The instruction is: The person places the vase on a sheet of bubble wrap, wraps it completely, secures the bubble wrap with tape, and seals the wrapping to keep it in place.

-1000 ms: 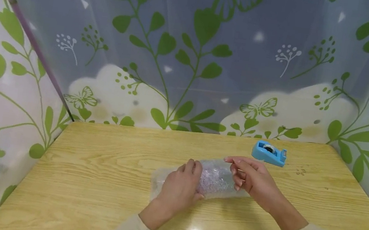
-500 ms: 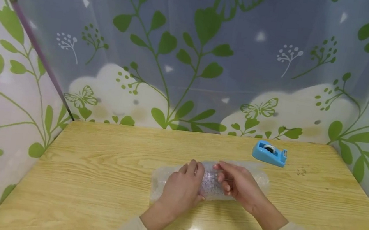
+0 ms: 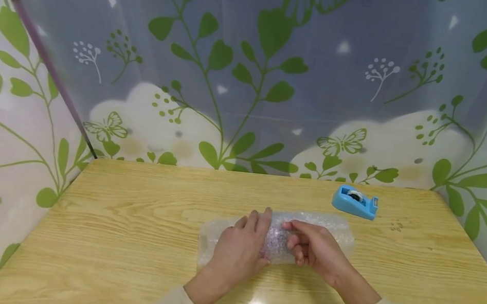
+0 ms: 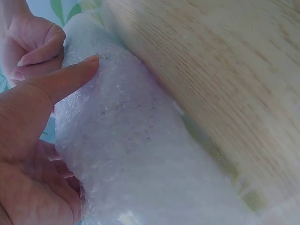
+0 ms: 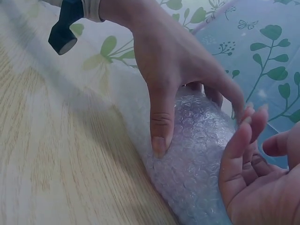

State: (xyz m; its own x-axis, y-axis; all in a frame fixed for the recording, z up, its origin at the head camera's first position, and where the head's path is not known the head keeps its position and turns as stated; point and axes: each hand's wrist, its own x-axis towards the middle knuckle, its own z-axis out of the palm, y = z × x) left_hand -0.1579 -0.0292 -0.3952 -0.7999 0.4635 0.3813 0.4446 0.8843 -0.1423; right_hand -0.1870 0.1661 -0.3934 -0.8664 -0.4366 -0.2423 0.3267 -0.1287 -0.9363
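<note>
A roll wrapped in bubble wrap (image 3: 331, 227) lies across the table, with a purplish, shiny part showing through its middle. My left hand (image 3: 240, 245) grips it left of the middle, thumb on the near side and fingers over the top. Over the roll's middle, my right hand (image 3: 318, 248) has its fingers bent and its thumb and index tips close together. In the right wrist view, the tips of the right hand (image 5: 258, 183) are beside a left fingertip; whether something thin and clear is between them cannot be seen. The left thumb (image 4: 70, 79) lies along the wrap.
A blue tape dispenser (image 3: 355, 202) holding a roll of tape stands at the back right of the wooden table (image 3: 133, 240). Leaf-patterned curtains (image 3: 273, 73) hang behind the table and at both sides. A black wrist camera (image 5: 65, 28) is on the left sleeve.
My right hand has moved left along the roll, from its right part to its middle, and slightly nearer to me. The left hand keeps its grip, with its fingers shifting slightly.
</note>
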